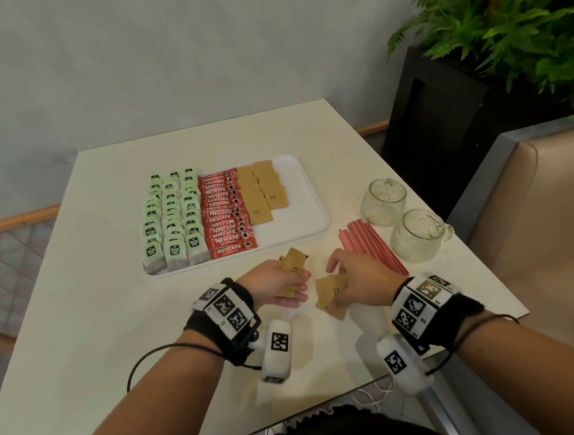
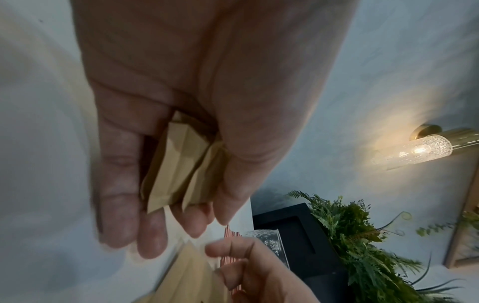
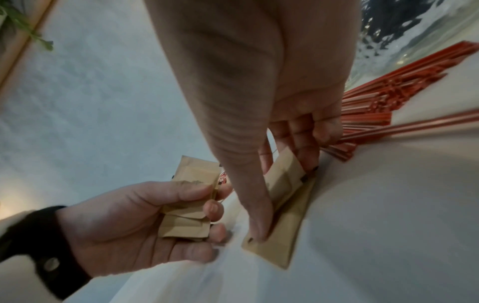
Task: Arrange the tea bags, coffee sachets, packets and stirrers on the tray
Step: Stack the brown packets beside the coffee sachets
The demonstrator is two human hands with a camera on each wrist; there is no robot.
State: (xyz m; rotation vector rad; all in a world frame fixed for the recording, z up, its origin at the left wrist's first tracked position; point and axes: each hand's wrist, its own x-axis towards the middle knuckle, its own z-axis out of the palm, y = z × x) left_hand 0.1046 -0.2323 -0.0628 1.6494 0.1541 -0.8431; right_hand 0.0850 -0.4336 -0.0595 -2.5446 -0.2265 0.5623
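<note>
Two hands (image 1: 318, 280); flat, creased brown paper packets (image 1: 291, 268)

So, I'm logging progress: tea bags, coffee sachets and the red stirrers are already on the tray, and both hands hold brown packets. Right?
Not quite. The stirrers lie on the table right of the tray, as the head view shows. The tea bags and coffee sachets are on it; the left hand and right hand do hold brown packets.

Brown packets (image 1: 331, 294) partly hidden under right hand (image 1: 361, 278).
</note>
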